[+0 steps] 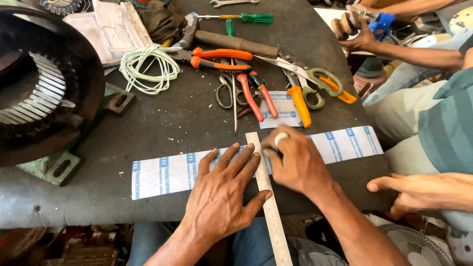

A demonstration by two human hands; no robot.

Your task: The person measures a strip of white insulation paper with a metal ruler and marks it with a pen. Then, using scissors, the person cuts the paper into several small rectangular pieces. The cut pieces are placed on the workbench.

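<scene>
While left hand (221,189) spreads flat on steel ruler (268,197), right hand (295,160) fisted on white strip (167,175).

Dark workbench (162,123): coil of pale cord (148,66) near far left; orange-handled pliers (221,58), scissors (227,93), green-handled screwdriver (244,17), tin snips (315,79) clustered toward far edge; finned motor housing (34,88) at left edge; folded papers (111,29) at far-left corner.

The paper strip (162,175) lies across the table (162,123) near its front edge, with the ruler (268,207) crossing it. Left hand (221,192) sits left of the ruler, right hand (295,162) right of it — pliers (221,58), scissors (229,93) behind, cord (148,66) and motor housing (34,83) off left.
</scene>
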